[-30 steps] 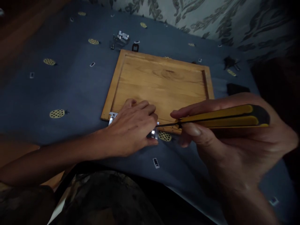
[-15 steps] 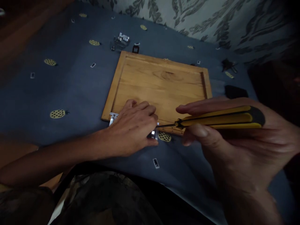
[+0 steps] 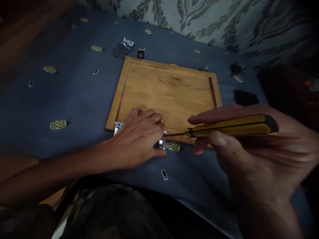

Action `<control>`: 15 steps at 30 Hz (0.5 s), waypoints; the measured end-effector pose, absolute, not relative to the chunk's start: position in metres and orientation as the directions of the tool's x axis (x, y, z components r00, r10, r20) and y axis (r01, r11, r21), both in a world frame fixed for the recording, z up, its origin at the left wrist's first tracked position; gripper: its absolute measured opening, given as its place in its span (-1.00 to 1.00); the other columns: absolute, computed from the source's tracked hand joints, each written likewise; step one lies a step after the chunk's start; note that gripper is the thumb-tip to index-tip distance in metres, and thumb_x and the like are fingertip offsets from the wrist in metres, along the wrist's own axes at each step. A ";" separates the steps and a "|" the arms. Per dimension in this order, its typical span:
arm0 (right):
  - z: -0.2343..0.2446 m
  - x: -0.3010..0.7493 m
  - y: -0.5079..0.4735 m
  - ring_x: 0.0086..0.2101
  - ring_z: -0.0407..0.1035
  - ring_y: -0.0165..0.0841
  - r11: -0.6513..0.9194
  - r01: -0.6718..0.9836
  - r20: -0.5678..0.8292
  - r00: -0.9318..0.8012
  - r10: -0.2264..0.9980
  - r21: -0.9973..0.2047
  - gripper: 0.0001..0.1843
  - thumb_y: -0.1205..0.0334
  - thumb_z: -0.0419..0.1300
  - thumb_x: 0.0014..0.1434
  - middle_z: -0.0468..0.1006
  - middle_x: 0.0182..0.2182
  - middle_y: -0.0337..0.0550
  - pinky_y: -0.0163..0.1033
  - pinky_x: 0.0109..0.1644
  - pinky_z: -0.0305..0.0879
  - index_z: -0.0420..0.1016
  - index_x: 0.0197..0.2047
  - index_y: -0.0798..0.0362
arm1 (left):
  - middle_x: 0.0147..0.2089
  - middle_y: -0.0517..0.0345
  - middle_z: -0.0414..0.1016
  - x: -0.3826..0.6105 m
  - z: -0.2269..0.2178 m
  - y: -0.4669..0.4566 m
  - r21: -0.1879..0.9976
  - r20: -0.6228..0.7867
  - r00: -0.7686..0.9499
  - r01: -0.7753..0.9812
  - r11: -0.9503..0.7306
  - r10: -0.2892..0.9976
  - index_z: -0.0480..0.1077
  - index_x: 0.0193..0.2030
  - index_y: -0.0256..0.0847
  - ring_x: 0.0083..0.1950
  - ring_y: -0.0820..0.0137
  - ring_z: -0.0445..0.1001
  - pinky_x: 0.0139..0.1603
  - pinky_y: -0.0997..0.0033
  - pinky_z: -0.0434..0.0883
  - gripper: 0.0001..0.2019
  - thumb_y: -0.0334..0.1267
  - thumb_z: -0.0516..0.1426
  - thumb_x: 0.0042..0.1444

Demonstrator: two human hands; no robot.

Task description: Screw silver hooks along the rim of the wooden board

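A wooden cabinet door (image 3: 169,93) lies flat on a blue cloth (image 3: 74,96). My left hand (image 3: 141,137) rests curled over a silver metal hinge (image 3: 161,143) at the door's near edge, fingers pressed on it. My right hand (image 3: 251,149) grips a yellow and black screwdriver (image 3: 231,126). Its thin shaft points left, and the tip meets the hinge just beside my left fingers. Another part of the metal fitting (image 3: 117,126) shows at the door's near left corner.
More metal hardware (image 3: 124,44) and a small black piece (image 3: 141,53) lie beyond the door's far left corner. Dark objects (image 3: 245,98) sit on the cloth at the right. A leaf-patterned wall (image 3: 199,20) rises behind. My lap fills the bottom.
The view has shifted slightly; the door sits a little lower and left in frame. My right hand has turned a little on the screwdriver. My left hand stays on the hinge.
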State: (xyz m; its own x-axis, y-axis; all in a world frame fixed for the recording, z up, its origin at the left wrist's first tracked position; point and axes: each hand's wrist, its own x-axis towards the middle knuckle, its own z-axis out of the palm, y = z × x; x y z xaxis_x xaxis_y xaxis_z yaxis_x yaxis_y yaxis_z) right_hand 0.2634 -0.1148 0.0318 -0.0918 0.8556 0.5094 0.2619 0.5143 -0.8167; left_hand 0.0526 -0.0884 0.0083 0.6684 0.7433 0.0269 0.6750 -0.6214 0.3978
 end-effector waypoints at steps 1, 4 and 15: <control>0.029 0.264 -0.114 -0.61 0.53 -0.41 0.513 0.287 0.518 -0.066 0.853 -0.809 -0.92 0.28 0.55 0.25 0.81 -0.24 -0.20 -0.29 -0.61 0.53 0.83 -0.17 -0.08 | -0.04 0.03 0.62 0.052 0.007 -0.089 0.398 0.037 0.669 0.672 -0.625 0.742 0.62 -0.10 -0.22 0.12 0.07 0.56 0.21 0.00 0.34 -0.69 0.00 0.43 0.31; 0.021 0.270 -0.112 -0.70 0.40 -0.37 0.552 0.349 0.612 0.082 0.787 -0.757 -0.79 -0.02 0.52 0.26 0.79 -0.31 -0.16 -0.16 -0.71 0.40 0.81 -0.25 -0.07 | -0.05 0.03 0.62 0.051 0.006 -0.089 0.394 0.062 0.670 0.665 -0.635 0.740 0.62 -0.10 -0.22 0.10 0.08 0.56 0.19 0.02 0.34 -0.69 0.00 0.43 0.31; 0.012 0.275 -0.128 -0.68 0.45 -0.40 0.467 0.271 0.523 0.195 0.829 -0.841 -0.95 0.23 0.49 0.28 0.80 -0.30 -0.21 -0.22 -0.62 0.46 0.83 -0.18 -0.10 | -0.09 0.06 0.62 0.049 0.008 -0.089 0.386 0.077 0.683 0.651 -0.653 0.727 0.59 -0.15 -0.22 0.06 0.08 0.55 0.16 0.02 0.36 -0.67 -0.02 0.50 0.23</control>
State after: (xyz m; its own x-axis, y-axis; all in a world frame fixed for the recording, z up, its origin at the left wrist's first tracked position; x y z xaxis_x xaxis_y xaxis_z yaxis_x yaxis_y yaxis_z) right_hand 0.2753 -0.1275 0.0121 0.1955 0.8293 0.5235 0.2712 0.4673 -0.8415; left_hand 0.0495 -0.0893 0.0078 0.6826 0.7267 0.0773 0.6515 -0.6531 0.3860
